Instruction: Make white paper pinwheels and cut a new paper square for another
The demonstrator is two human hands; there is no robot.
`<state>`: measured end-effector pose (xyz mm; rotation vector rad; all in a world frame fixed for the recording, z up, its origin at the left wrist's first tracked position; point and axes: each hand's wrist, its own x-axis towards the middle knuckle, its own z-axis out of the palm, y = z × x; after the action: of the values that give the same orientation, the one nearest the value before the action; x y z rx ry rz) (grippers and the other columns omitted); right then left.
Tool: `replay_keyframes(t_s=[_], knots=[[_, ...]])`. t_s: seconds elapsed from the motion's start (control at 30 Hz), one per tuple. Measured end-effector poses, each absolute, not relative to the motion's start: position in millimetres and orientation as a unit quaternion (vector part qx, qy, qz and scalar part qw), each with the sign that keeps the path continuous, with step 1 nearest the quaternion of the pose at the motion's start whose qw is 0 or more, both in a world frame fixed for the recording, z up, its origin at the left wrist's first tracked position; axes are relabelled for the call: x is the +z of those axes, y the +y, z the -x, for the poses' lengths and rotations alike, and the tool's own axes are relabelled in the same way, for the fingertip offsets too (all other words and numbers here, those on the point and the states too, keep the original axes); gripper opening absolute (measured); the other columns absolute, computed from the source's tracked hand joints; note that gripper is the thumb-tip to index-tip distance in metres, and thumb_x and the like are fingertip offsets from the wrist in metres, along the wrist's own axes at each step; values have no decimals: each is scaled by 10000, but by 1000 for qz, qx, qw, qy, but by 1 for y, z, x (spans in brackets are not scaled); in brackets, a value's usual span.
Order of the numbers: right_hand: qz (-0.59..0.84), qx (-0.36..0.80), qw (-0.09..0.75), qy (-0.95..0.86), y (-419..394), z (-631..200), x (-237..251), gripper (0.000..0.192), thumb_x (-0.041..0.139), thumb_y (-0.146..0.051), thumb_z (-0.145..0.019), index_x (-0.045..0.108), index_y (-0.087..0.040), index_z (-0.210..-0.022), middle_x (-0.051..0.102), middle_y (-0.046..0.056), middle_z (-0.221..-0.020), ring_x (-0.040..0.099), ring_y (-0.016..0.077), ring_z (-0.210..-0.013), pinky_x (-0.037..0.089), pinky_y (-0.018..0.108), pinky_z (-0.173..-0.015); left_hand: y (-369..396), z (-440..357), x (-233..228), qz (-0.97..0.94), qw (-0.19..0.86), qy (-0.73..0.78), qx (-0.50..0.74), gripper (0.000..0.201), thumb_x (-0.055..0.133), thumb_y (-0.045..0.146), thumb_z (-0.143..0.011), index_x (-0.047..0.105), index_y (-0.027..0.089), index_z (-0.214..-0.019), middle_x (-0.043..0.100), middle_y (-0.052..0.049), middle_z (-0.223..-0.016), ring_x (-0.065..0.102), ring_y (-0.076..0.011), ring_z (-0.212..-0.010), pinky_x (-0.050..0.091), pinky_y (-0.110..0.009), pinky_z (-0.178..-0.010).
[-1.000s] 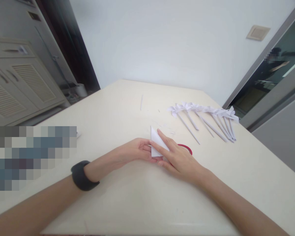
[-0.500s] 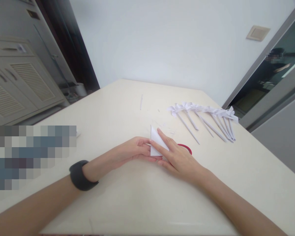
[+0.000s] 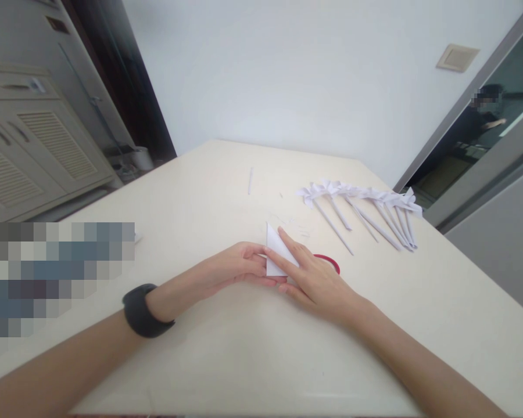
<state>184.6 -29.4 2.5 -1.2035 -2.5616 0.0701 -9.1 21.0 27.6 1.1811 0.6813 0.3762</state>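
Note:
A small white sheet of paper (image 3: 275, 258), folded into a triangle, is held just above or on the table between my two hands; which one I cannot tell. My left hand (image 3: 242, 264) has its fingers at the paper's left edge and partly beneath it. From the right, my right hand (image 3: 316, 276) reaches over, with fingers laid across the paper's face and slanted edge and the thumb near its lower corner. Part of the paper is hidden under those fingers. A red curved loop (image 3: 330, 261) shows behind my right hand; the rest of it is covered.
Several white paper pinwheels (image 3: 361, 191) with rolled-paper sticks (image 3: 335, 225) lie in a row at the right. A thin paper strip (image 3: 250, 181) and scraps (image 3: 290, 220) lie farther back. A blurred-out area covers the left. A person (image 3: 483, 116) is visible through the opening at right.

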Motion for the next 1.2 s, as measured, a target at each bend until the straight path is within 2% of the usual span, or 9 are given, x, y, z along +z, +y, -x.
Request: replay_keyframes(t_s=[0.37, 0.67, 0.77, 0.87, 0.97, 1.07, 1.2], knots=[[418, 19, 161, -894, -30, -186, 1, 630, 429, -303, -883, 120, -281, -1431, -12, 79, -1518, 247, 291, -1320, 473, 426, -875, 21, 9, 28, -544, 755, 323, 169, 206, 582, 108, -719, 650, 178, -900, 599, 55, -598, 643, -140, -735, 430, -376, -945], [416, 18, 156, -896, -29, -185, 1, 620, 424, -317, -886, 131, -274, -1431, -16, 87, -1517, 257, 297, -1314, 475, 423, -866, 21, 8, 27, -542, 762, 310, 175, 176, 564, 89, -740, 647, 163, -877, 549, 75, -545, 622, -100, -643, 435, -376, -955], [416, 15, 157, -896, -29, -186, 0, 618, 418, -315, -887, 127, -283, -1431, -10, 84, -1517, 266, 300, -1310, 482, 427, -855, 22, 10, 25, -545, 755, 321, 174, 172, 594, 111, -719, 642, 162, -876, 560, 63, -553, 654, -146, -748, 430, -382, -957], [417, 14, 156, -896, -29, -185, 1, 611, 415, -313, -887, 134, -285, -1429, -17, 81, -1517, 269, 302, -1307, 491, 425, -834, 24, 12, 21, -559, 744, 329, 160, 212, 616, 136, -700, 629, 169, -909, 649, 12, -683, 649, -199, -904, 414, -380, -967], [418, 20, 152, -895, -29, -184, 1, 610, 417, -315, -888, 136, -287, -1428, -28, 81, -1516, 262, 305, -1310, 491, 427, -826, 26, 13, 18, -577, 734, 325, 153, 210, 613, 148, -709, 626, 178, -916, 666, 4, -708, 650, -195, -907, 419, -365, -960], [417, 33, 153, -895, -29, -183, 2, 599, 414, -314, -892, 147, -286, -1427, -31, 81, -1516, 245, 301, -1319, 466, 441, -863, 26, 14, 18, -590, 718, 334, 156, 219, 602, 143, -716, 629, 182, -930, 655, 22, -664, 663, -177, -829, 447, -353, -918], [432, 91, 205, -874, -31, -183, 1, 617, 407, -368, -896, 118, -271, -1432, 49, 81, -1516, 228, 265, -1335, 382, 454, -974, 26, 12, 17, -622, 692, 336, 148, 245, 597, 139, -713, 635, 186, -951, 705, -14, -800, 662, -205, -851, 479, -338, -840]])
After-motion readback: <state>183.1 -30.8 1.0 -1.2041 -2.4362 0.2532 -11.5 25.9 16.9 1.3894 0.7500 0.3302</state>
